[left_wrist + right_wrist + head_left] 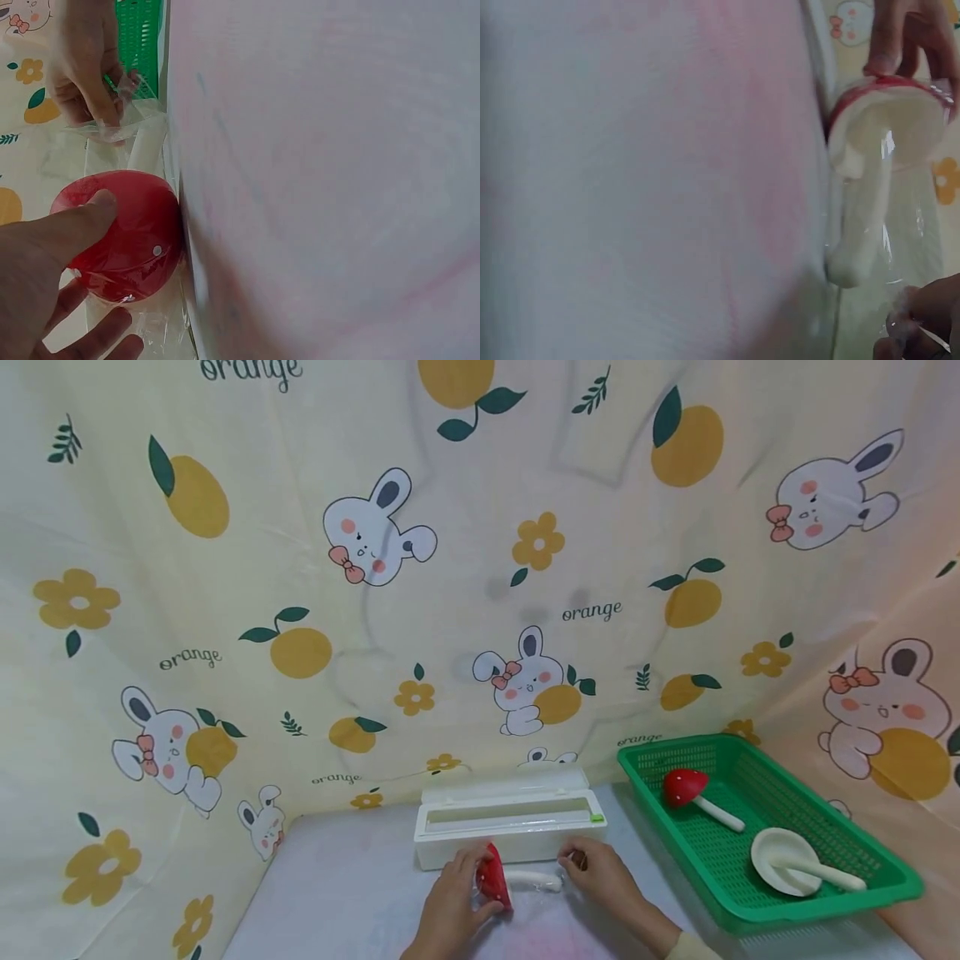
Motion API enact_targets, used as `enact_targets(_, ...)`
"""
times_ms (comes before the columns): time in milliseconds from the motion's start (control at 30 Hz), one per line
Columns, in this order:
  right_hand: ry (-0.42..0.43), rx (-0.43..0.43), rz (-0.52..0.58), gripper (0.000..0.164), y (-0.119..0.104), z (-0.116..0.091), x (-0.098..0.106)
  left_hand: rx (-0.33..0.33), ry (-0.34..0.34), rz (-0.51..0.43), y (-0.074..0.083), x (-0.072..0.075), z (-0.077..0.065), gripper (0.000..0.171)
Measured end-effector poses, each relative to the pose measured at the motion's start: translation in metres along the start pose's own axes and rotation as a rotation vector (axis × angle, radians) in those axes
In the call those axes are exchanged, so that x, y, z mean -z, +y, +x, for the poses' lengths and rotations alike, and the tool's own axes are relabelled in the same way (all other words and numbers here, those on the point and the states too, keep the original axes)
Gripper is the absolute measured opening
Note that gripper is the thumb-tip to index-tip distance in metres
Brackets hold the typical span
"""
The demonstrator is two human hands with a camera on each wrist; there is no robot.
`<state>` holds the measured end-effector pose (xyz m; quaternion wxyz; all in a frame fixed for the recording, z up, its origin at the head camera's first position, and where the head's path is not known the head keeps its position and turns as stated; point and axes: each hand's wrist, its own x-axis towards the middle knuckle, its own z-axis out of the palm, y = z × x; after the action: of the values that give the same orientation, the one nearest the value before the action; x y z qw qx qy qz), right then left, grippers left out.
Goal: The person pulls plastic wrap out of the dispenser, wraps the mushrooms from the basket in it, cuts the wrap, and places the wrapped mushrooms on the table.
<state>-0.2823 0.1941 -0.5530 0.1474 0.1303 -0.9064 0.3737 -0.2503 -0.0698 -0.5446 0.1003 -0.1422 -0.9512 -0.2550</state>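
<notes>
A toy mushroom (492, 883) with a red, white-dotted cap and a white stem lies on the table, clear plastic film around it. My left hand (450, 897) holds the cap, thumb on one side and fingers on the other. Past the stem's end, my right hand (603, 877) pinches the edge of the clear film (109, 132), which stretches from the stem. In the right wrist view the pale hollow underside of the cap (911, 124) shows through the film. Right behind both hands stands a white cling film dispenser (510, 847) with its lid up.
To the right is a green basket (723, 906) with a red-capped toy mushroom (686, 787) and another (783, 860) lying with its pale underside up. Behind the table hangs a cloth (465, 568) printed with rabbits and oranges.
</notes>
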Motion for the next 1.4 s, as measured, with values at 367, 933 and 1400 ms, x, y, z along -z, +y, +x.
enact_targets(367, 0.004, -0.003, -0.143, 0.031, 0.001, 0.003, -0.011, -0.010, 0.006, 0.006, 0.002, -0.003, 0.000, 0.096)
enact_targets(933, -0.073, 0.013, -0.300, 0.006, -0.007, 0.004, -0.011, 0.013, 0.086, 0.002, 0.004, -0.001, 0.001, 0.085)
enact_targets(1400, 0.049, 0.207, -0.341, 0.023, -0.018, -0.012, 0.000, -0.006, 0.129, -0.061, -0.004, 0.011, 0.011, 0.075)
